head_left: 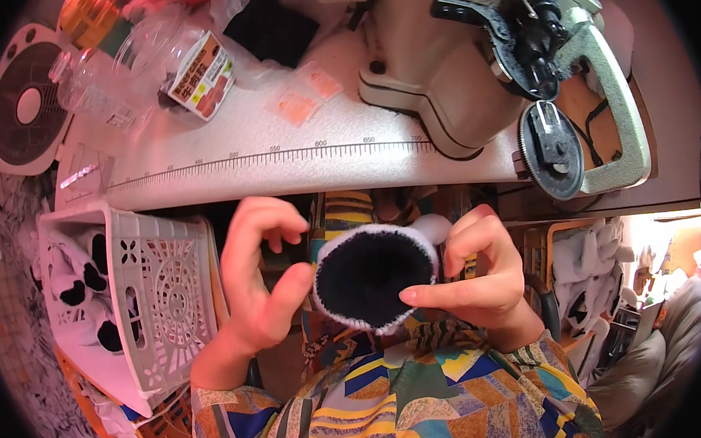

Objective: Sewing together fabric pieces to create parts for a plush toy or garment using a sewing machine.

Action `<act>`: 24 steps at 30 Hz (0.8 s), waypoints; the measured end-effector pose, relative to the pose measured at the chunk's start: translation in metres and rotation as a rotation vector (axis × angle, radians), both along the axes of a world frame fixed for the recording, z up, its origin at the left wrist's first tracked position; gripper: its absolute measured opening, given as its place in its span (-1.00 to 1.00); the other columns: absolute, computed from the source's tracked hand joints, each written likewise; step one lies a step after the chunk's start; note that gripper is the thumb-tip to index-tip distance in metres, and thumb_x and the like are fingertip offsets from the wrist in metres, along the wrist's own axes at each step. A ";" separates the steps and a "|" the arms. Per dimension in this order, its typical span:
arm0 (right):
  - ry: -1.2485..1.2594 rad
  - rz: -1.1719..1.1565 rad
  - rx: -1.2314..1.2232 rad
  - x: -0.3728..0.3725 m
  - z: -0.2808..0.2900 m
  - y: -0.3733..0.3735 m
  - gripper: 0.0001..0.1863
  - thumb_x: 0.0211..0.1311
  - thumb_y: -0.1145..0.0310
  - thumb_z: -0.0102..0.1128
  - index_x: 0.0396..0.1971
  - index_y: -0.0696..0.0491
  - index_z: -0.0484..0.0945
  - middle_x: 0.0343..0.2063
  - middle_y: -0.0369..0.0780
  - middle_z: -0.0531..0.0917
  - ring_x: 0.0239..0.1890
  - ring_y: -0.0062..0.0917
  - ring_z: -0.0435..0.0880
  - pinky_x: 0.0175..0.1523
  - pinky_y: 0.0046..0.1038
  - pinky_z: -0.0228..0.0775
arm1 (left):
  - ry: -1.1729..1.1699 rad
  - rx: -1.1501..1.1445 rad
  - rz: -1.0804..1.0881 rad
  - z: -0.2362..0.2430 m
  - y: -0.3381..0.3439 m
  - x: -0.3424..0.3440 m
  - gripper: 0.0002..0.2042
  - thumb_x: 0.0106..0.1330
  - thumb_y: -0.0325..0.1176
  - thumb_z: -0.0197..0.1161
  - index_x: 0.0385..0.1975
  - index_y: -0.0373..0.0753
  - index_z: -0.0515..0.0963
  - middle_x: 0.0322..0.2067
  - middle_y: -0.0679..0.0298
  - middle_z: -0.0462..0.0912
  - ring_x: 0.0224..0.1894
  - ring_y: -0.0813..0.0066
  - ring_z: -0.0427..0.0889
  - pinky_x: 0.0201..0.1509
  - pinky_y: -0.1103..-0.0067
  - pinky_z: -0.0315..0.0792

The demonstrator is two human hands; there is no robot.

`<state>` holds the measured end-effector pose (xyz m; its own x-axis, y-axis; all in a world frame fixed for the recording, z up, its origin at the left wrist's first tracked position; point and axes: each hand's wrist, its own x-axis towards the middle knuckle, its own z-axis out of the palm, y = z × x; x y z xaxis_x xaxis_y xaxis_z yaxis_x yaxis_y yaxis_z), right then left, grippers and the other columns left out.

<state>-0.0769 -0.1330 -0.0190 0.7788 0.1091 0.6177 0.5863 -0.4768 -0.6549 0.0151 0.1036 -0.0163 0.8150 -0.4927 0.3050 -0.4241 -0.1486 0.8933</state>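
In front of my chest is a round, plush fabric piece (362, 278), black inside with a fuzzy white rim, its opening facing up. My right hand (483, 279) grips its right side: the thumb lies over the rim onto the black, and the other fingers are bent behind, partly hidden. A white rounded bulge shows beyond the rim near those fingers. On the other side my left hand (261, 273) is apart from the piece, thumb and curled fingers spread with nothing between them.
Beyond my hands runs a worktable (227, 174) with a ruler scale along its edge. A cream sewing machine (438, 77) stands at right. Transparent plastic containers (148, 63) and a fan (26, 106) are at left. A white basket (162, 295) of plush pieces stands beside my left arm.
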 end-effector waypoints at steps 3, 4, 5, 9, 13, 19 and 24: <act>0.025 0.062 -0.036 0.003 0.006 0.009 -0.68 -0.34 0.43 0.45 -0.40 -0.07 0.77 -0.45 -0.39 0.40 -0.37 -0.54 0.43 -0.27 -0.48 0.25 | -0.009 0.157 -0.151 -0.003 -0.006 0.004 -0.79 0.01 -0.44 0.41 -0.50 -0.32 0.48 -0.53 0.21 0.44 -0.47 0.32 0.38 -0.37 0.50 0.30; 0.026 0.065 -0.061 0.003 0.007 0.011 -0.67 -0.34 0.44 0.45 -0.39 -0.07 0.77 -0.45 -0.38 0.41 -0.38 -0.54 0.42 -0.26 -0.48 0.25 | 0.055 0.155 -0.154 -0.010 -0.005 0.000 -0.81 0.02 -0.47 0.39 -0.53 -0.32 0.46 -0.57 0.20 0.42 -0.51 0.31 0.37 -0.40 0.50 0.29; 0.023 0.069 -0.086 0.004 0.009 0.012 -0.67 -0.34 0.44 0.45 -0.39 -0.07 0.76 -0.44 -0.38 0.42 -0.39 -0.54 0.42 -0.26 -0.48 0.25 | 0.115 0.153 -0.156 -0.013 -0.004 -0.002 -0.82 0.04 -0.50 0.37 -0.56 -0.32 0.45 -0.61 0.20 0.40 -0.54 0.29 0.36 -0.43 0.49 0.28; 0.074 0.112 -0.329 0.003 0.028 0.012 -0.67 -0.27 0.36 0.45 -0.34 -0.01 0.74 -0.31 -0.32 0.56 -0.32 -0.48 0.49 -0.19 -0.45 0.35 | -0.067 0.101 -0.059 -0.008 0.000 -0.004 -0.83 0.02 -0.57 0.33 -0.60 -0.31 0.42 -0.64 0.19 0.38 -0.57 0.29 0.36 -0.48 0.47 0.24; 0.046 0.163 -0.472 -0.004 0.029 0.040 -0.69 -0.22 0.33 0.37 -0.37 0.12 0.70 -0.26 -0.25 0.66 -0.22 -0.39 0.59 -0.15 -0.40 0.47 | -0.379 0.057 0.008 -0.011 -0.005 -0.015 -0.82 -0.08 -0.56 0.35 -0.62 -0.27 0.43 -0.62 0.23 0.39 -0.58 0.26 0.38 -0.51 0.40 0.21; 0.401 0.373 -0.546 0.009 -0.015 0.048 -0.69 -0.11 0.39 0.10 -0.31 0.18 0.62 -0.15 -0.12 0.64 -0.08 -0.21 0.57 0.02 -0.26 0.37 | -0.759 0.127 -0.032 -0.029 -0.007 -0.042 -0.72 -0.17 -0.46 0.37 -0.42 -0.27 0.48 -0.48 0.28 0.50 -0.50 0.33 0.46 -0.43 0.42 0.29; 0.398 0.258 -0.342 0.016 -0.007 0.052 -0.65 -0.07 0.47 0.20 -0.19 0.20 0.55 -0.14 -0.08 0.60 -0.13 -0.13 0.60 0.01 -0.21 0.43 | -0.464 -0.068 0.007 -0.036 -0.017 -0.008 -0.52 0.15 0.12 0.21 -0.26 -0.26 0.52 -0.28 0.14 0.60 -0.19 0.12 0.53 -0.02 0.27 0.34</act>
